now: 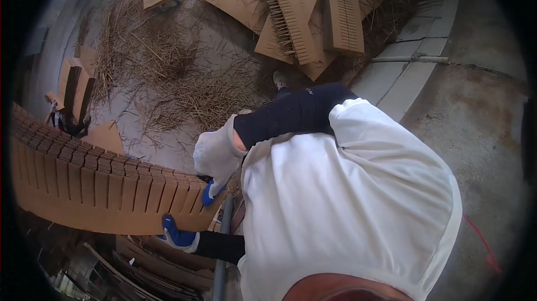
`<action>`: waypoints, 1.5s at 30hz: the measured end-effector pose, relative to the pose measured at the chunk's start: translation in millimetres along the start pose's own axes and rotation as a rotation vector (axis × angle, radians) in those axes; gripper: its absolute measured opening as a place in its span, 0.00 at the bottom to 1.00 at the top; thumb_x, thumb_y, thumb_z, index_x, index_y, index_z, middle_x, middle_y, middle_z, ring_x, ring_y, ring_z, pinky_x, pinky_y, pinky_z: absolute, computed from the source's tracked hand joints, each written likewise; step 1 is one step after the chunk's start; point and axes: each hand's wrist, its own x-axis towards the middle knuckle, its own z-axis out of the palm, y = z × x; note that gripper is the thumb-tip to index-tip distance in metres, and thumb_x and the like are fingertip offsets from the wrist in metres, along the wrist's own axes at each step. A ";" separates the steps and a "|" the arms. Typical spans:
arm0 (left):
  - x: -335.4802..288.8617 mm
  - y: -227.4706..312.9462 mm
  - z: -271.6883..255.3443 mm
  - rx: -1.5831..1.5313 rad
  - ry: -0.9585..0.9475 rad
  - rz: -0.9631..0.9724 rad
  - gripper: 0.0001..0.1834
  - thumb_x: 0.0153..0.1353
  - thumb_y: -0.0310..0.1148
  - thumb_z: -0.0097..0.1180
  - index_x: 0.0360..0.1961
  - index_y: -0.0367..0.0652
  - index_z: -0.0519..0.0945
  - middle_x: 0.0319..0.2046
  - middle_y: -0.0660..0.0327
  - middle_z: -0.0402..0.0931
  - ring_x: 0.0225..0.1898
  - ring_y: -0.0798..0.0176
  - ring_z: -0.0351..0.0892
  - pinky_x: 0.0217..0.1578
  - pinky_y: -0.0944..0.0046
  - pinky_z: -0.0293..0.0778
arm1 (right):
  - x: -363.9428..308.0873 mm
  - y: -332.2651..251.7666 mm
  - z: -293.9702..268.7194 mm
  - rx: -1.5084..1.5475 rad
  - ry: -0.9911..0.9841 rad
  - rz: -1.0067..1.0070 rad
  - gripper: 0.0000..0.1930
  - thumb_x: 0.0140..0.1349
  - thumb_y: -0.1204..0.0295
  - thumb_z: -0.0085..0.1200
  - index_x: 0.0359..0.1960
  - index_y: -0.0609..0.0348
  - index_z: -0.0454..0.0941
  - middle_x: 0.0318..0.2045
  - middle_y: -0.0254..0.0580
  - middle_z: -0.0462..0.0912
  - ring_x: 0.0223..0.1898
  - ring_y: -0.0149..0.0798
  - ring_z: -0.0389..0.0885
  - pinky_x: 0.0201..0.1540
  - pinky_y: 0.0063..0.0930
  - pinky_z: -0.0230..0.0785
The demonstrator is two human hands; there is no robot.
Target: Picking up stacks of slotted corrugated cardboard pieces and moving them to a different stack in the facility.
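Observation:
A long row of slotted cardboard strips [112, 200], packed together, runs from the far left to in front of me. Both my hands wear white gloves with blue-coated fingers. My left hand [180, 235] is closed on its lower edge near the right end, a blue thumb or finger against the brown face. Reaching across my body, my right hand [215, 161] is closed at that same end, blue fingertips against the last slots. Some fingers of both hands are hidden by the cardboard or the gloves.
A grey pipe [222, 250] stands beside my left forearm, next to stacked cardboard sheets [162, 259]. Cardboard scraps [162, 60] litter the floor. Ahead lie slotted cardboard bundles [342, 15] on flat sheets. Another person [70, 122] is at the far left, near more cardboard.

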 end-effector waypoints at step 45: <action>12.2 52.9 42.3 0.151 0.798 0.498 0.22 0.52 0.22 0.63 0.50 0.30 0.74 0.37 0.56 0.80 0.40 0.64 0.80 0.45 0.65 0.77 | -4.0 29.1 -103.0 -0.166 0.213 -0.423 0.54 0.38 0.41 0.69 0.63 0.66 0.62 0.63 0.56 0.65 0.61 0.55 0.67 0.62 0.40 0.62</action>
